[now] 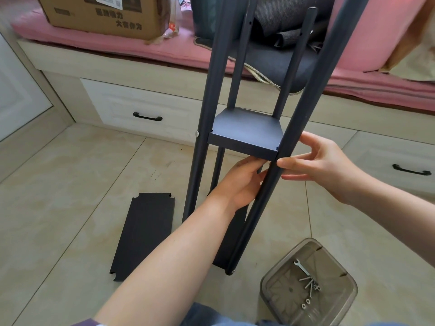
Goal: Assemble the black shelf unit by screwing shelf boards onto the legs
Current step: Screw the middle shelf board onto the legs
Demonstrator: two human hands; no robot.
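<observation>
The black shelf unit stands on the tiled floor on its legs, with one shelf board (pixel 244 132) fitted at mid height. A silver screw head (pixel 197 133) shows on the front left leg. My left hand (pixel 240 184) reaches under that board's front right corner, its fingertips hidden behind the front right leg (pixel 259 208). My right hand (pixel 324 165) has straight fingers, and its index fingertip touches the same leg just below the board. A loose black shelf board (pixel 143 234) lies flat on the floor to the left. The bottom board (pixel 233 234) is partly hidden by my forearm.
A clear plastic container (pixel 348 295) at the lower right holds a small wrench (pixel 302 268), screws and washers. White drawers (pixel 146 109) and a pink-cushioned bench with a cardboard box (pixel 103 15) stand behind the unit.
</observation>
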